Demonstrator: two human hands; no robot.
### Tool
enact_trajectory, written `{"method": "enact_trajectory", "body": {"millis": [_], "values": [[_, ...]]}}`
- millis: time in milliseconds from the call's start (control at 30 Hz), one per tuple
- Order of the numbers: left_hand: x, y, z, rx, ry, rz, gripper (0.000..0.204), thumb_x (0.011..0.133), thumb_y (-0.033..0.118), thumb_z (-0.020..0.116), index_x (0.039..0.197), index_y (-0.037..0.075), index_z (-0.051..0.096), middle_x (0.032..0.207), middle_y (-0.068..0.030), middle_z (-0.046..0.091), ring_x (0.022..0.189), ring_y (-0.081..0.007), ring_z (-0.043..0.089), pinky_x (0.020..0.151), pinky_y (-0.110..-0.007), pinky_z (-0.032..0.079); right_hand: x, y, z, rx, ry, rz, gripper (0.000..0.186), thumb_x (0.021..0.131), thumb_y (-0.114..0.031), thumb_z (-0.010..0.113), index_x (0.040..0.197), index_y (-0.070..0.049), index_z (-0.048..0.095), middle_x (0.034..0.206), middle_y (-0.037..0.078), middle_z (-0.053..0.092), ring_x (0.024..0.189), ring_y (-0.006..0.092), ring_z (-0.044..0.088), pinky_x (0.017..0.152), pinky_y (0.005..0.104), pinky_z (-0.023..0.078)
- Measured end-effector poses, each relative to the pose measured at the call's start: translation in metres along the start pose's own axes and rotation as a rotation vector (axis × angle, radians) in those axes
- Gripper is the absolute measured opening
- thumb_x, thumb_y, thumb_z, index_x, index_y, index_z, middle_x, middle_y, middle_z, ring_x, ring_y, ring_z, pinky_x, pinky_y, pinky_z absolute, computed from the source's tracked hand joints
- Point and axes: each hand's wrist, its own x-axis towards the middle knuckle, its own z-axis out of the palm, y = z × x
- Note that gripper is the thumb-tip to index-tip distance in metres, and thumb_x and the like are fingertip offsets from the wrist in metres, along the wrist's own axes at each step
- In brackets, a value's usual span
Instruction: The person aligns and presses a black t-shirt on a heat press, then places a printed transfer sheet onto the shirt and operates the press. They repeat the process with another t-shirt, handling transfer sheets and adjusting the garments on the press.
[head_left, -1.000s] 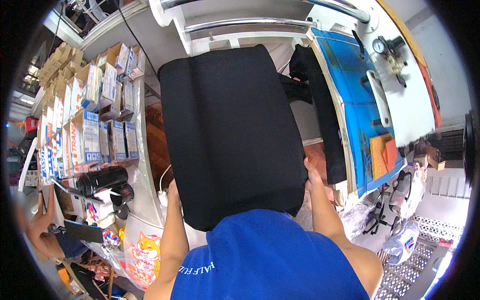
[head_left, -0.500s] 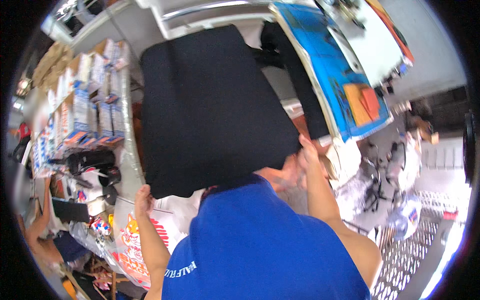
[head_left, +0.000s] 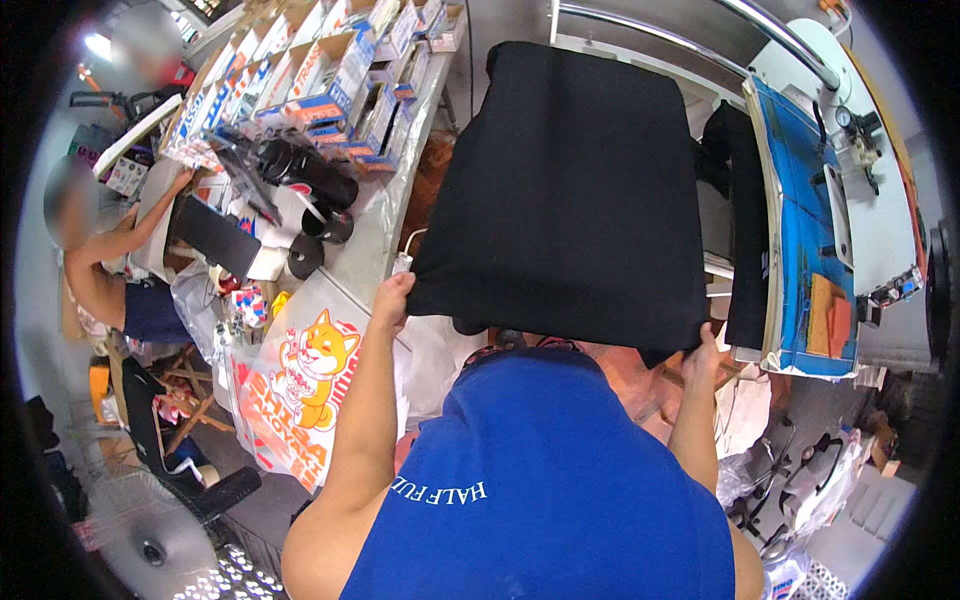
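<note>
A broad black cloth [head_left: 570, 190], perhaps a garment, is spread over a flat, board-like shape in front of me, its near edge hanging toward my body. My left hand [head_left: 395, 298] is closed on its near left corner. At the near right corner, my right hand [head_left: 705, 350] pinches the same edge. The fabric looks fairly smooth, and whatever supports it is hidden underneath. Just right of it hangs a narrower strip of black fabric [head_left: 745, 240], beside a blue-topped panel [head_left: 800, 200] with a pale frame.
Left of me, a table holds boxes [head_left: 340, 85] and a black bottle [head_left: 305, 170]. A white plastic bag [head_left: 300, 390] with an orange dog print hangs at its near end. Another person's arm [head_left: 130, 235] shows far left. A metal rail [head_left: 650, 35] runs behind the cloth.
The view has swung left, so the cloth now appears farther right. My right hand has shifted from the cloth's right side down to its near right corner; my left keeps its corner.
</note>
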Motion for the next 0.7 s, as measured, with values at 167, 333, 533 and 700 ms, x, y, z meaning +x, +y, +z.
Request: {"method": "enact_trajectory", "body": {"millis": [167, 333, 533, 700], "values": [[-0.005, -0.020, 0.060, 0.773, 0.243, 0.108, 0.029, 0.089, 0.031, 0.066, 0.086, 0.003, 0.072, 0.074, -0.0104, 0.069, 0.071, -0.0205, 0.065, 0.068, -0.037, 0.050, 0.047, 0.040, 0.014, -0.537, -0.204, 0.040, 0.033, 0.096, -0.025, 0.061, 0.119, -0.002, 0.064, 0.110, 0.011, 0.067, 0.102, 0.0232, 0.062, 0.090, 0.0371, 0.048], [-0.094, -0.016, 0.049, 1.429, 0.291, 0.414, 0.041, 0.078, 0.026, 0.075, 0.114, 0.008, 0.068, 0.131, -0.0191, 0.060, 0.122, -0.0348, 0.055, 0.104, -0.049, 0.040, 0.010, -0.004, 0.010, -1.305, -0.081, -0.235, 0.025, 0.096, -0.022, 0.061, 0.109, -0.001, 0.067, 0.097, 0.008, 0.069, 0.092, 0.0182, 0.063, 0.084, 0.0315, 0.050], [-0.192, -0.042, -0.019, 2.125, 0.426, 0.125, 0.071, 0.086, 0.024, 0.064, 0.151, 0.014, 0.037, 0.160, -0.0143, 0.025, 0.148, -0.0405, 0.017, 0.117, -0.066, 0.006, -0.092, -0.094, 0.064, -1.119, -0.291, -1.138, 0.017, 0.096, -0.017, 0.064, 0.101, -0.001, 0.068, 0.093, 0.006, 0.067, 0.085, 0.0155, 0.062, 0.082, 0.0279, 0.050], [-0.195, -0.062, -0.044, 2.065, 0.475, 0.094, 0.053, 0.090, 0.012, 0.054, 0.142, 0.007, 0.046, 0.152, -0.0146, 0.039, 0.146, -0.0337, 0.028, 0.119, -0.062, 0.009, -0.134, -0.243, 0.145, -1.013, -0.126, -1.576, 0.021, 0.097, -0.017, 0.063, 0.110, -0.002, 0.069, 0.108, 0.008, 0.070, 0.097, 0.0162, 0.064, 0.088, 0.0298, 0.050]]}}
